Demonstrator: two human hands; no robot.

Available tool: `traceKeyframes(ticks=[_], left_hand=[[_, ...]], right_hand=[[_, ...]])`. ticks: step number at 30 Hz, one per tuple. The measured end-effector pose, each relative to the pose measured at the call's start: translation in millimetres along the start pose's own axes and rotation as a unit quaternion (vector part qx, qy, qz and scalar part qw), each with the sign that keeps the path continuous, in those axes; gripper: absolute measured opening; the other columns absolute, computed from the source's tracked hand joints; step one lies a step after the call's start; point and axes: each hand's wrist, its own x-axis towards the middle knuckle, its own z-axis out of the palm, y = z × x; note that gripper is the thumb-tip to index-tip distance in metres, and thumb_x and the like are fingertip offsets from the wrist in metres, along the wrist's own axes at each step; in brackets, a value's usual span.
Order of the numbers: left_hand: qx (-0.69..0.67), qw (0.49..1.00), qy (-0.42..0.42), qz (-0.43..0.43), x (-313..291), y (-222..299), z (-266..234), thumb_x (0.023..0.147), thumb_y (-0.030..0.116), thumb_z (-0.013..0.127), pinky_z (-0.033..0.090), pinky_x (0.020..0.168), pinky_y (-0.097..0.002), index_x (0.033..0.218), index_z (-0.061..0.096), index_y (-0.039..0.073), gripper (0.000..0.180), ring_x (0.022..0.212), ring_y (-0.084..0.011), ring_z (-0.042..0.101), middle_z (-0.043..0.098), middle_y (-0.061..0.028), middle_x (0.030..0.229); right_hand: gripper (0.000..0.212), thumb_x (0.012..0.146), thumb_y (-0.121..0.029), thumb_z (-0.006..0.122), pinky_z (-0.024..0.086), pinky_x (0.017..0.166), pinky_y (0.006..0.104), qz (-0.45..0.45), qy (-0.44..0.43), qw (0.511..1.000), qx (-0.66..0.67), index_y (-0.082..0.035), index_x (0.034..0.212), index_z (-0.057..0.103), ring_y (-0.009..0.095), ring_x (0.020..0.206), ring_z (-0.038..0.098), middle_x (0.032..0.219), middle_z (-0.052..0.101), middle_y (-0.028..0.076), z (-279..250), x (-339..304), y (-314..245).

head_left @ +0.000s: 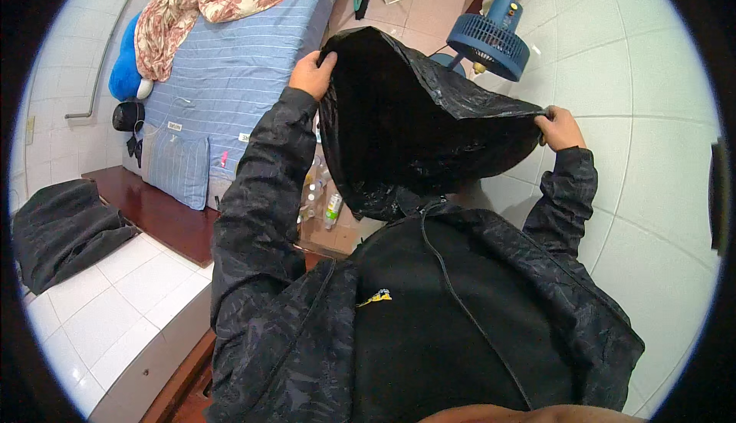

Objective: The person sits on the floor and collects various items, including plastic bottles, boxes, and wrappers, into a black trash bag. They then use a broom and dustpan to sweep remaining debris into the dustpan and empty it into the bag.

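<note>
A large black plastic bag (460, 90) hangs in front of my body with its mouth spread wide. My left hand (310, 77) is closed on the bag's rim at the left side, thumb on top. On the right, my right hand (560, 128) pinches the opposite edge of the rim. Between the two hands the bag's inside looks dark, and I cannot make out whether anything lies in it. Its lower part drops toward my jacket, where the bottom is hidden.
A bed with a blue striped sheet (230, 55) and a flowered blanket (207, 1) stands left. Beyond the bag is a blue fan (491, 44) beside the tiled wall (652, 170). Plastic bottles (333, 210) stand low by my left arm. Dark cloth (69, 231) covers part of a tiled ledge.
</note>
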Motion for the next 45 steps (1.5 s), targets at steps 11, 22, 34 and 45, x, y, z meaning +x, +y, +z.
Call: traceKeyframes(ticks=[11,22,34,45], left_hand=[[0.066,0.990,0.032,0.120,78.0,-6.9,-13.8,0.096,0.045,0.060,0.050,0.079,-0.0434,0.105,0.066,-0.003,0.050,0.089,-0.0395,0.067,0.070,-0.0237,0.094],[-0.009,0.988,0.036,0.148,71.4,-69.0,-7.6,0.097,0.043,0.058,0.051,0.089,-0.0459,0.112,0.066,0.000,0.046,0.100,-0.0451,0.064,0.069,-0.0259,0.105],[-0.066,0.982,-0.081,0.155,56.1,-231.0,99.4,0.090,0.060,0.064,0.049,0.098,-0.0393,0.132,0.058,0.002,0.072,0.113,-0.0339,0.064,0.064,-0.0221,0.126],[0.229,0.968,-0.052,-0.090,-57.5,-516.9,276.1,0.081,0.039,0.078,0.053,0.091,-0.0439,0.123,0.063,0.007,0.055,0.105,-0.0378,0.066,0.068,-0.0233,0.111]], right_hand=[[0.031,0.086,-0.021,0.061,0.050,0.056,0.0338,0.022,0.073,0.997,-0.018,0.009,0.092,0.067,0.021,0.057,0.064,0.071,0.067,0.016,-2.9,28.5,10.5],[0.041,0.092,-0.029,0.061,0.049,0.077,0.0336,0.001,0.259,0.965,-0.046,0.010,0.103,0.066,0.023,0.082,0.065,0.088,0.070,0.018,37.9,9.2,40.8],[0.035,0.091,-0.030,0.069,0.051,0.077,0.0317,-0.070,0.516,0.848,0.096,0.004,0.097,0.068,0.019,0.079,0.063,0.087,0.071,0.011,248.2,83.0,126.4],[0.042,0.093,-0.034,0.071,0.051,0.082,0.0299,-0.072,0.543,0.828,0.119,0.006,0.107,0.068,0.017,0.087,0.065,0.097,0.073,0.010,351.3,112.0,206.2]])
